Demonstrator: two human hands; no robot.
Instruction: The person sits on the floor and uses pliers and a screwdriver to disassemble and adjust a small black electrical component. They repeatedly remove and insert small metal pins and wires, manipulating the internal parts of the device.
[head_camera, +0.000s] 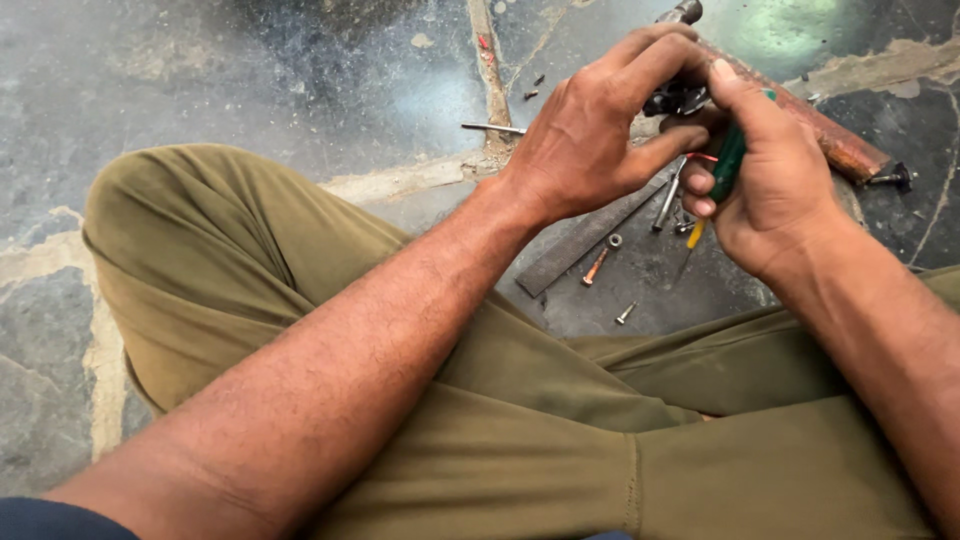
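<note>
Green screwdriver (727, 165) gripped inside right hand (770, 175) fingers.

We look down on a person seated cross-legged in olive-green trousers (300, 300) on a cracked dark stone floor (200, 90). At one o'clock the left hand (585, 135) curls its fingers over a small dark metal part (680, 98). Touching it, the right hand (775, 175) grips a green-handled screwdriver with a yellow tip (722, 175). A rusty reddish-brown metal pipe (830, 140) runs beneath both hands toward two o'clock. Below them lie a flat grey metal file (580, 245), a copper-coloured screw (594, 268) and a small silver screw (625, 314). At twelve o'clock we see a thin steel rod (492, 128).
</note>
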